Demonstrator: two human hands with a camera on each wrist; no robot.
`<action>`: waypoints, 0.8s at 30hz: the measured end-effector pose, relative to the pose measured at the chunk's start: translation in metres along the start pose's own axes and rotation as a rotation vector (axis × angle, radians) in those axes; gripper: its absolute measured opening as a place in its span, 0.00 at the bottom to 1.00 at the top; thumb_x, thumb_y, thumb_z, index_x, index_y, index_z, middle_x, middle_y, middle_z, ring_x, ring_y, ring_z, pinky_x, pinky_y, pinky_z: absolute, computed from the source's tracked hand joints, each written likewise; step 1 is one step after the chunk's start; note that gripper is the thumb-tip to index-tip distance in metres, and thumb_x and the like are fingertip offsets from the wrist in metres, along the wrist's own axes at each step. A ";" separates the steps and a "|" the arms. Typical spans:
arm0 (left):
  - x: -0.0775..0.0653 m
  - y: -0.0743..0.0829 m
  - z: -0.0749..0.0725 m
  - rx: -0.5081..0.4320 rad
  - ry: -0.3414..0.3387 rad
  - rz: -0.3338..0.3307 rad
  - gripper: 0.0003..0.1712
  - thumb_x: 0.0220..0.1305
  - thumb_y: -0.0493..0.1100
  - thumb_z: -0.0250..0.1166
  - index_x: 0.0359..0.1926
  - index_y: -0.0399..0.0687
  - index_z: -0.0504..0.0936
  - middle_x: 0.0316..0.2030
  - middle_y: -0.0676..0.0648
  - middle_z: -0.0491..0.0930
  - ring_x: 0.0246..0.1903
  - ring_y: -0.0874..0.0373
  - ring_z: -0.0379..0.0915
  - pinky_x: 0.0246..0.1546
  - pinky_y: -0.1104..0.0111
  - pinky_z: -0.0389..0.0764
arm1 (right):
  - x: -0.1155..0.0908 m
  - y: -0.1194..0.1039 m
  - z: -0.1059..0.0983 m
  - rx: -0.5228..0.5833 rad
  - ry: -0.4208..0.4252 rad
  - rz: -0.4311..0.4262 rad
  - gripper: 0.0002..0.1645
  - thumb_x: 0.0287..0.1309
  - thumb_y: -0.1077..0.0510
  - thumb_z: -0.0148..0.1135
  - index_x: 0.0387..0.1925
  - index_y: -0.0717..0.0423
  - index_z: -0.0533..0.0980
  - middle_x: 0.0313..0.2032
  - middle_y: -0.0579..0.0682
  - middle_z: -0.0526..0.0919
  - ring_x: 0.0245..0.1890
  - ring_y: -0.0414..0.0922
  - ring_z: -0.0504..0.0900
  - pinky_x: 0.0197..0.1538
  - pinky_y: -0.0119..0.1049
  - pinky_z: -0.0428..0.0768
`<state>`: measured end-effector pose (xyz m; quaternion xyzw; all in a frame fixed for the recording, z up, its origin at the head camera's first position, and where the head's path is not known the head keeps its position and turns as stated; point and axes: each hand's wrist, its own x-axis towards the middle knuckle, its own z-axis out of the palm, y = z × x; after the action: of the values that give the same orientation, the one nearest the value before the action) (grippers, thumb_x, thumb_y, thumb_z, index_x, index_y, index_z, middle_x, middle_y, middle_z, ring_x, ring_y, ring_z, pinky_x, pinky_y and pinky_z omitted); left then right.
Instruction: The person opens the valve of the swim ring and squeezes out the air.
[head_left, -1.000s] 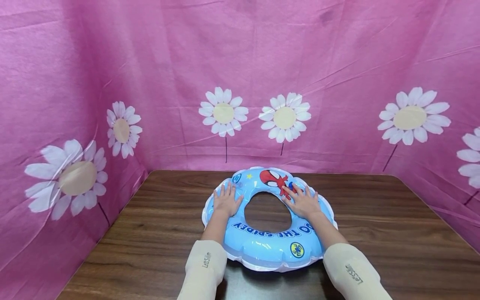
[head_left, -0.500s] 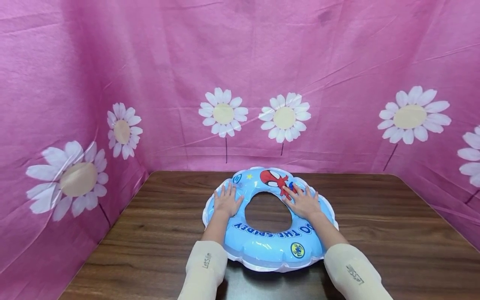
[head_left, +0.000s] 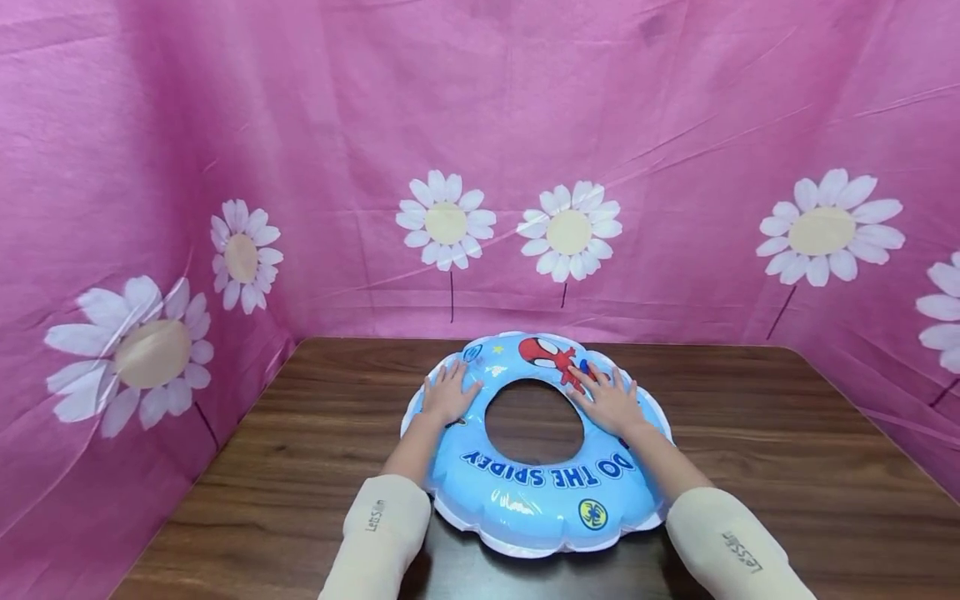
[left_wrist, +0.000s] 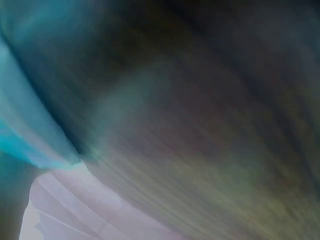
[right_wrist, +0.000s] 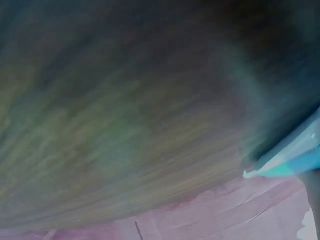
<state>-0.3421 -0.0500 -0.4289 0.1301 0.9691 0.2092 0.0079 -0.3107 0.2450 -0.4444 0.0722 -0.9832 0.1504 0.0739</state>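
Note:
A light-blue inflatable swim ring point(head_left: 517, 508) with a white scalloped edge lies on the wooden table. It carries a red cartoon figure, dark-blue lettering and a yellow spider badge. My left hand point(head_left: 447, 394) rests spread on the ring's left side. On the opposite side my right hand point(head_left: 611, 404) lies with fingers fanned over the printed figure. The hole in the middle shows the tabletop. In the left wrist view, part of the swim ring point(left_wrist: 30, 115) enters at the left edge; the right wrist view has a strip of the swim ring point(right_wrist: 295, 157) at its right edge.
The brown wood-grain table point(head_left: 330, 433) reaches back to a pink curtain point(head_left: 480, 100) printed with white daisies, which hangs along the back and both sides. Cream sleeves point(head_left: 386, 525) cover both forearms.
The ring's near edge has shifted slightly toward me, and more of its lettering shows. Both forearms have spread a little outward, while the hands stay on the ring.

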 end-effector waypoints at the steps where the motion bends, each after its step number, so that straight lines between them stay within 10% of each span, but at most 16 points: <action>1: -0.001 0.000 -0.003 -0.068 0.008 0.009 0.37 0.69 0.60 0.40 0.69 0.41 0.55 0.68 0.42 0.51 0.67 0.44 0.40 0.61 0.45 0.39 | 0.000 0.000 -0.003 0.048 0.014 0.006 0.37 0.62 0.35 0.43 0.67 0.48 0.60 0.67 0.60 0.55 0.63 0.71 0.44 0.55 0.71 0.40; 6: -0.005 -0.004 -0.022 -0.456 0.050 0.030 0.35 0.71 0.56 0.41 0.67 0.35 0.57 0.66 0.38 0.54 0.67 0.44 0.39 0.62 0.45 0.36 | 0.000 0.003 -0.024 0.320 0.048 -0.011 0.34 0.64 0.40 0.46 0.61 0.58 0.67 0.64 0.64 0.59 0.63 0.69 0.46 0.56 0.69 0.45; 10: -0.008 -0.007 -0.039 -0.593 0.151 0.104 0.29 0.71 0.51 0.46 0.62 0.33 0.66 0.62 0.37 0.63 0.66 0.45 0.43 0.64 0.51 0.36 | -0.007 0.010 -0.042 0.310 0.057 -0.096 0.29 0.65 0.44 0.49 0.55 0.62 0.73 0.61 0.65 0.64 0.63 0.67 0.49 0.59 0.65 0.44; 15: -0.035 0.009 -0.057 -0.318 0.177 0.485 0.23 0.67 0.43 0.54 0.59 0.34 0.71 0.58 0.38 0.68 0.64 0.45 0.52 0.64 0.54 0.44 | -0.036 -0.006 -0.055 0.161 0.131 -0.363 0.22 0.60 0.52 0.57 0.51 0.61 0.76 0.56 0.62 0.72 0.62 0.62 0.58 0.62 0.59 0.48; 20: -0.084 0.033 -0.043 0.138 -0.010 0.938 0.28 0.68 0.54 0.50 0.63 0.46 0.68 0.62 0.46 0.66 0.65 0.52 0.52 0.63 0.55 0.50 | -0.085 -0.034 -0.050 0.029 0.080 -0.689 0.24 0.59 0.47 0.58 0.54 0.54 0.75 0.56 0.54 0.73 0.59 0.56 0.65 0.59 0.55 0.56; 24: -0.106 0.035 -0.018 0.354 -0.152 1.069 0.33 0.69 0.62 0.38 0.70 0.56 0.57 0.68 0.53 0.53 0.67 0.57 0.42 0.65 0.60 0.42 | -0.109 -0.045 -0.037 -0.053 0.018 -0.767 0.30 0.61 0.41 0.53 0.60 0.50 0.70 0.60 0.50 0.69 0.61 0.54 0.64 0.63 0.48 0.51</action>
<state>-0.2322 -0.0537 -0.4023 0.6166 0.7855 0.0084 -0.0511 -0.1919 0.2270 -0.4149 0.4316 -0.8876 0.0868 0.1355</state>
